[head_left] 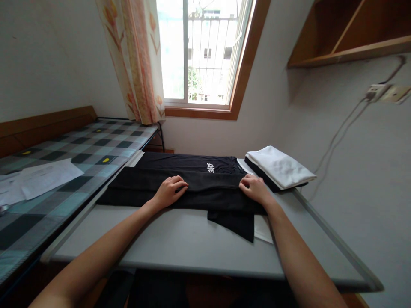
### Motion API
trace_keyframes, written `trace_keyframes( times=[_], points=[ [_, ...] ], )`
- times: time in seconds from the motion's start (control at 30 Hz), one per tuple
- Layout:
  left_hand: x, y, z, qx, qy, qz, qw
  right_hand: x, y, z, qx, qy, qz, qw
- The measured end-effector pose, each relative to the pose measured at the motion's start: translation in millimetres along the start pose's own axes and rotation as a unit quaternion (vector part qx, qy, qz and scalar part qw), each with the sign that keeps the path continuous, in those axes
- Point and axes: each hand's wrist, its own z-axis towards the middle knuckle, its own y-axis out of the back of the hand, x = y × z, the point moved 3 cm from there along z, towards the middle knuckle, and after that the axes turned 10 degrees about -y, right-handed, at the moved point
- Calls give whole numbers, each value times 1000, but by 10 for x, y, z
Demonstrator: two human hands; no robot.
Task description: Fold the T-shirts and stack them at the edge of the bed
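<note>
A black T-shirt (189,161) with white lettering lies sideways across a grey table, its near side turned over in a long band. One sleeve (237,224) sticks out toward me, below the band. My left hand (171,190) rests on the middle of the band with its fingers curled together on the cloth. Near the collar end, my right hand (253,187) pinches the band's upper edge. Something white and flat (263,229) shows from under the shirt at the right; I cannot tell what it is.
Folded white cloth (279,167) sits on black cloth at the table's right rear. To the left, a bed with a checked cover (64,147) holds papers (48,177). A wooden shelf (349,57) hangs above the right side, and cables run down from a wall socket (379,92).
</note>
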Motion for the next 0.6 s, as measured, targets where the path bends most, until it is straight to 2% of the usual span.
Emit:
trace_keyframes(
  times=[0.1, 0.17, 0.23, 0.3, 0.4, 0.5, 0.6],
  points=[
    [101, 29, 10, -22, 63, 30, 997, 155, -11, 27, -91, 4, 30, 995],
    [186, 5, 1, -3, 94, 55, 994, 318, -87, 43, -105, 19, 48, 993],
    [268, -60, -27, 47, 119, 79, 989, 489, -220, 54, -67, 37, 41, 996],
    [338, -148, -74, 114, 148, 94, 978, 618, -379, 53, 9, 50, 3, 999],
    [393, -241, -133, 195, 183, 100, 958, 668, -544, 44, 105, 48, -51, 992],
    [395, -249, -146, 226, 193, 102, 950, 575, -571, 58, 142, 28, -71, 987],
    [378, -227, -140, 225, 194, 95, 950, 410, -534, 84, 159, -6, -77, 984]
  ],
)
